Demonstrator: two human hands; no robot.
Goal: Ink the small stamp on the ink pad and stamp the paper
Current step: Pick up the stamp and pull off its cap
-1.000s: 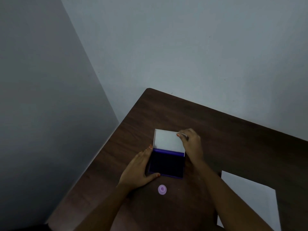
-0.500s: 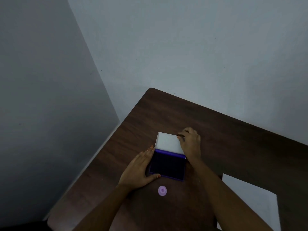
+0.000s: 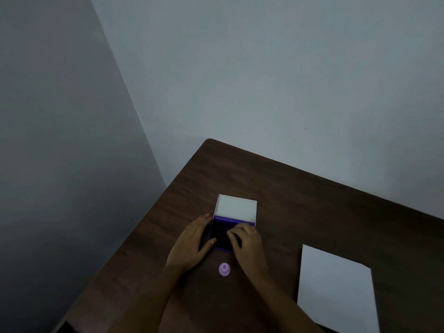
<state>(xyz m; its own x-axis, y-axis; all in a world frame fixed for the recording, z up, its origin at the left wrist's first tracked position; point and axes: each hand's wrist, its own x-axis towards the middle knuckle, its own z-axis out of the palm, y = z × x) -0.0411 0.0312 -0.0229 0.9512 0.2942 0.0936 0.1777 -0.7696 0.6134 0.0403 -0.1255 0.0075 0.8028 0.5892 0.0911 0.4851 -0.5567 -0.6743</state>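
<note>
— Stamp (image 3: 224, 269): small, lilac, round with a knob on top; probably light, stiff plastic. It stands on the table (image 3: 300, 203), just before the open ink pad (image 3: 222, 234).

— Where should the person hold it?

— By the knob, pinched. Left hand (image 3: 192, 243) lies flat against the pad's side; right hand (image 3: 247, 241) hovers over it, fingers loosely curled, holding nothing. Paper (image 3: 336, 289) lies well right.

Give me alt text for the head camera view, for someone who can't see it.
Two bare hands, left hand and right hand, rest on an open purple ink pad on a dark wooden table. A small lilac stamp stands nearer, untouched; white paper lies to the right.
</note>
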